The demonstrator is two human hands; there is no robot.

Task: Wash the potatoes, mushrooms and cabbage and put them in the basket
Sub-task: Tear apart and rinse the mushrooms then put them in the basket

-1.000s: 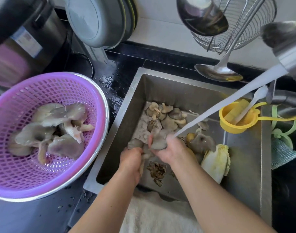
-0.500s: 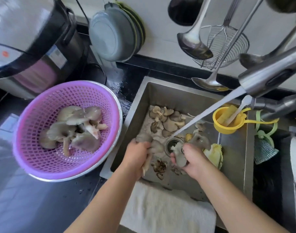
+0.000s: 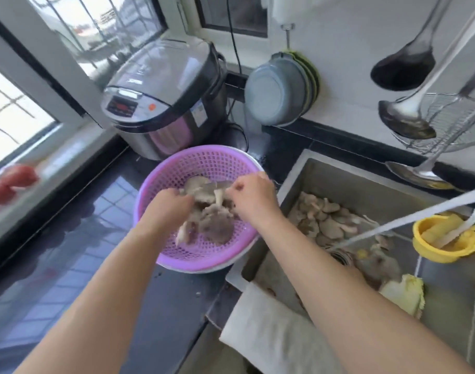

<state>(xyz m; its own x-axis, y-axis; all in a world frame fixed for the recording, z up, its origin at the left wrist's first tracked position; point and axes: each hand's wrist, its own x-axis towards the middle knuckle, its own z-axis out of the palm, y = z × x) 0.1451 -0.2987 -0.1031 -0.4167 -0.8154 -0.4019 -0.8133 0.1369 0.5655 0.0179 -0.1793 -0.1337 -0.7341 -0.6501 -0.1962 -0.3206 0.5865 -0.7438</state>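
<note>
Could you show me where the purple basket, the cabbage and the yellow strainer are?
Purple basket [image 3: 160,184], head view, on its left rim.
Cabbage [image 3: 405,292], head view, on its pale leaves in the sink.
Yellow strainer [image 3: 430,248], head view, on its outer wall.

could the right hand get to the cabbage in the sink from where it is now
Probably yes. The right hand is over the purple basket; the cabbage lies uncovered at the sink's near right, with only the water stream between.

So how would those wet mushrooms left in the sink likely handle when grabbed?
The mushrooms look thin and floppy, so they would probably bend and tear easily. Water runs into the sink, so they are likely slippery. Probably light for their size.
</note>
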